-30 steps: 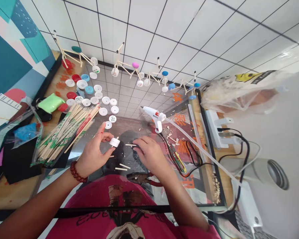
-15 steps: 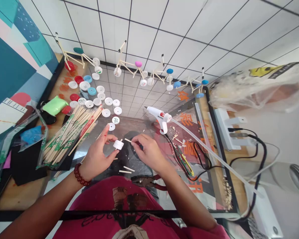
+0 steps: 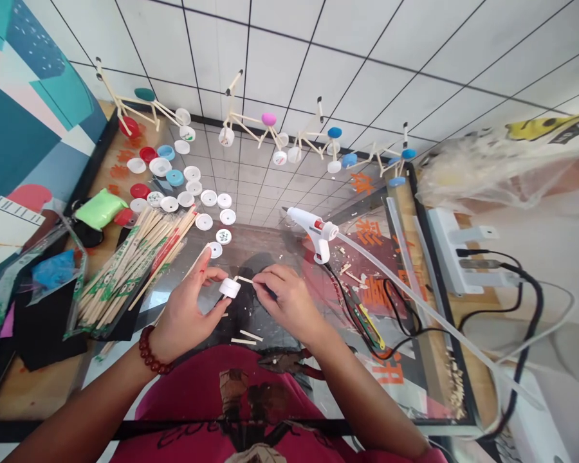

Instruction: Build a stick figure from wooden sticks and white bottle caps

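Observation:
My left hand (image 3: 188,305) pinches a white plastic bottle cap (image 3: 229,288) between thumb and fingers. My right hand (image 3: 284,299) grips a thin wooden stick (image 3: 245,280), whose tip reaches the top of the cap. Just below the hands lie several cut wooden stick pieces (image 3: 247,337). A white hot glue gun (image 3: 316,233) rests beyond my right hand, and red-handled pliers (image 3: 289,361) lie nearer my body. Further white caps (image 3: 203,222) are scattered beyond my left hand.
A bag of bamboo chopsticks (image 3: 130,276) lies left of my hands, near green clay (image 3: 99,209). Small stick-and-cap bicycle models (image 3: 265,128) stand along the tiled back. Cables (image 3: 525,302) and a long glue stick (image 3: 429,312) run along the right.
My right hand has brought the stick closer, so its tip now meets the cap. The whole view has shifted slightly as my head moved.

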`<state>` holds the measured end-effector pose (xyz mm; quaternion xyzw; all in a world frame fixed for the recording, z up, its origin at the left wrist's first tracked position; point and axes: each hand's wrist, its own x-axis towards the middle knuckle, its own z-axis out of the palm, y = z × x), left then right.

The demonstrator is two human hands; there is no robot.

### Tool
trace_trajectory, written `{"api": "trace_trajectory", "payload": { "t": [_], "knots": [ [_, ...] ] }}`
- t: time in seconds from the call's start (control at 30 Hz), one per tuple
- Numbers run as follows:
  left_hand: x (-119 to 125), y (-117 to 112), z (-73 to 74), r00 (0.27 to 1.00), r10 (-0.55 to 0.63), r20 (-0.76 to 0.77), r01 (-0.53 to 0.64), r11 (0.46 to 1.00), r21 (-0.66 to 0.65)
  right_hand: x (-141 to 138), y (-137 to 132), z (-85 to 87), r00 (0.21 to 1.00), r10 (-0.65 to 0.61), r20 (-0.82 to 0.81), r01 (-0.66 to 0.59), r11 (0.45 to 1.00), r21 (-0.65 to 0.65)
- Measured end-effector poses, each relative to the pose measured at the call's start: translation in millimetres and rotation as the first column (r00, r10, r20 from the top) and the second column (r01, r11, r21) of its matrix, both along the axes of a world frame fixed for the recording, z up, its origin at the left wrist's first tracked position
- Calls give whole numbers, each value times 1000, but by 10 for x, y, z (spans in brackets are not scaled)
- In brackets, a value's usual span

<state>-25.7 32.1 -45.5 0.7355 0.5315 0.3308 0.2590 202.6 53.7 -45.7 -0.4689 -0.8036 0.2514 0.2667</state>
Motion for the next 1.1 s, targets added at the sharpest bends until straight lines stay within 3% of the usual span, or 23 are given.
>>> {"api": "trace_trajectory", "payload": {
  "t": [1.1],
  "knots": [
    [23, 2, 41, 1000, -10, -11, 10, 999, -35, -13, 0, 10, 999, 14, 48, -12, 999, -36]
  ]
}}
